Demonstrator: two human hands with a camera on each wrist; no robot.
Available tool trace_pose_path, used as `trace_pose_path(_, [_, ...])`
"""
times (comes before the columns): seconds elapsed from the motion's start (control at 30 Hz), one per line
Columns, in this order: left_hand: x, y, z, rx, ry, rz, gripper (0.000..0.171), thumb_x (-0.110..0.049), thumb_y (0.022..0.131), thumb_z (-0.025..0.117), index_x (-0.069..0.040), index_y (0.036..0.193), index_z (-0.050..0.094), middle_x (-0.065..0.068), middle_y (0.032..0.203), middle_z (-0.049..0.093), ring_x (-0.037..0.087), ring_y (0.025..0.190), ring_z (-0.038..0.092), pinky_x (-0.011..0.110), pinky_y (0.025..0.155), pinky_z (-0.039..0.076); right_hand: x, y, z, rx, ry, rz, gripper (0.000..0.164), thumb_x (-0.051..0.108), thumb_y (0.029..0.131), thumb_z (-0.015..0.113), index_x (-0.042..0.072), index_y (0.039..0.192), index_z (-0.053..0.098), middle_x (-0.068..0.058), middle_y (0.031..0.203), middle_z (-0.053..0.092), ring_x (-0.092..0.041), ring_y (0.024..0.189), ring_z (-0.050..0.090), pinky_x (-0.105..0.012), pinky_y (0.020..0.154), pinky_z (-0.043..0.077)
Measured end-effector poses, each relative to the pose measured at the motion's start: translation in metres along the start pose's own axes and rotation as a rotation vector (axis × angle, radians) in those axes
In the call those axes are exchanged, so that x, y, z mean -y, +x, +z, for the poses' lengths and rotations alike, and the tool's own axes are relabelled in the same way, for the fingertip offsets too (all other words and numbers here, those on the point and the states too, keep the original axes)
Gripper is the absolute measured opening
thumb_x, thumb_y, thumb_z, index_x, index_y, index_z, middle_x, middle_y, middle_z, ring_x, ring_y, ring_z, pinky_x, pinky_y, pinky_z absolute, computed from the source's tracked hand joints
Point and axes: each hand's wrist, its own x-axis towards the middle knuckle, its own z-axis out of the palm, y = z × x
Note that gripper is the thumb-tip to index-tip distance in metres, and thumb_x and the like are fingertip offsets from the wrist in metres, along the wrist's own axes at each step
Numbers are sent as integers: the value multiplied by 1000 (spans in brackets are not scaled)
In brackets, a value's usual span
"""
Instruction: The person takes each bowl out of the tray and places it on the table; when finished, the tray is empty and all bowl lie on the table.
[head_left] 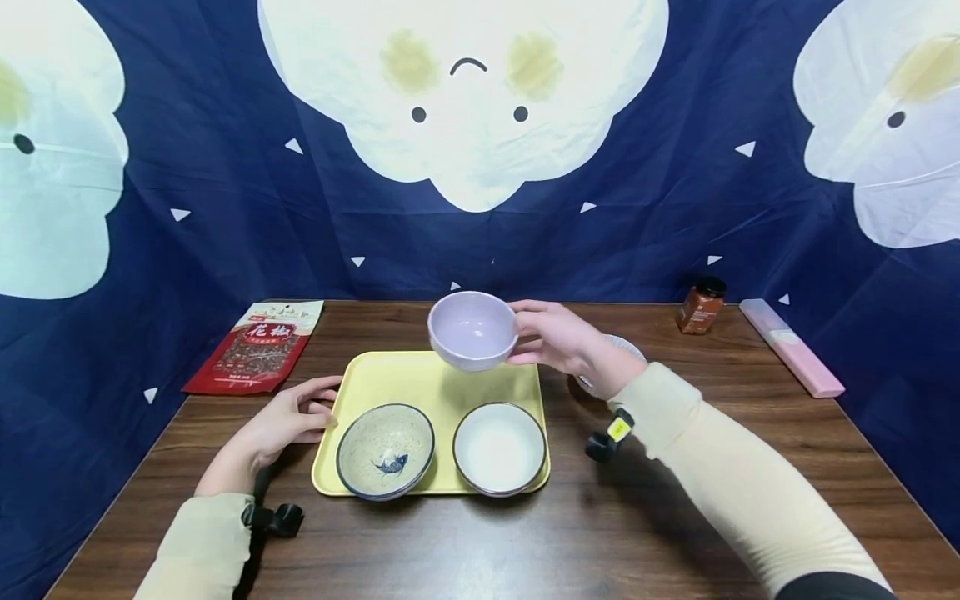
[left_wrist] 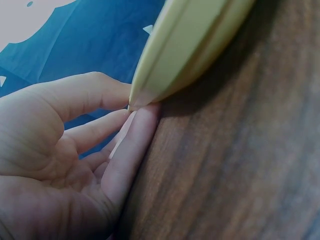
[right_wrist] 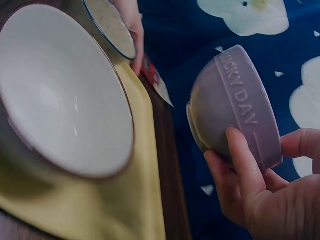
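Observation:
My right hand point(head_left: 558, 340) holds a small lilac bowl point(head_left: 472, 327) by its right side, raised over the back of a yellow tray point(head_left: 382, 375). In the right wrist view, raised letters run round the lilac bowl point(right_wrist: 235, 105), with fingers under its side and the thumb at the rim. My left hand point(head_left: 303, 412) pinches the tray's left rim, as the left wrist view shows at the tray edge point(left_wrist: 165, 55). On the tray's front half stand a speckled bowl point(head_left: 382, 442) with a blue fish and a white bowl point(head_left: 498, 448) with a dark rim.
A red seasoning packet point(head_left: 258, 350) lies at the back left. Behind my right wrist, a patterned dish point(head_left: 628, 347) is partly hidden. A dark-lidded jar point(head_left: 702, 307) and a pink-and-clear case point(head_left: 793, 350) are at the back right. A blue cloth backdrop point(head_left: 322, 225) encloses the table.

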Motion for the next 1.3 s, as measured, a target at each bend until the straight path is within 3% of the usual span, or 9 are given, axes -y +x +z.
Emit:
trace_pose_path(0.37, [0, -1, -2, -2, 11, -1, 71, -2, 83, 62, -4, 146, 30, 26, 130, 41, 9, 89, 58, 36, 73, 56, 6, -51, -68, -66, -37, -52, 56, -1, 88, 40, -2, 143, 29, -21, 133, 33, -27, 92, 61, -36, 80, 55])
trace_pose_path(0.6, [-1, 0, -3, 3, 15, -7, 71, -3, 84, 62, -4, 146, 30, 26, 130, 40, 10, 90, 58, 36, 74, 56, 11, -78, -99, -149, -7, -67, 54, -1, 89, 42, 3, 141, 30, -20, 134, 31, -21, 91, 63, -32, 80, 55])
trace_pose_path(0.77, [0, 1, -2, 1, 17, -8, 70, -3, 84, 62, -4, 146, 30, 26, 130, 41, 9, 90, 58, 36, 74, 56, 13, -95, -122, -178, 51, -91, 46, 0, 91, 44, 7, 135, 35, -14, 121, 44, -19, 90, 65, -32, 79, 55])
trace_pose_path(0.93, [1, 2, -2, 6, 15, -6, 70, -2, 84, 62, -4, 147, 29, 26, 131, 41, 9, 89, 58, 36, 73, 56, 10, -110, -146, -203, 212, -137, 32, -6, 90, 43, 13, 113, 55, -5, 99, 63, -22, 86, 66, -35, 75, 56])
trace_pose_path(1.03, [1, 1, -2, 5, 14, -3, 70, -2, 85, 61, -4, 147, 29, 26, 130, 40, 9, 89, 58, 36, 73, 56, 6, -117, -159, -213, 263, -157, 34, -9, 90, 41, 14, 106, 60, -4, 97, 64, -21, 86, 66, -36, 74, 57])
trace_pose_path(1.3, [0, 1, -2, 7, 16, 0, 70, -2, 85, 61, -3, 147, 29, 27, 131, 40, 10, 89, 58, 36, 74, 56, -12, -132, -191, -222, 295, -169, 35, -10, 91, 38, 14, 103, 60, -5, 96, 65, -20, 85, 66, -37, 73, 57])
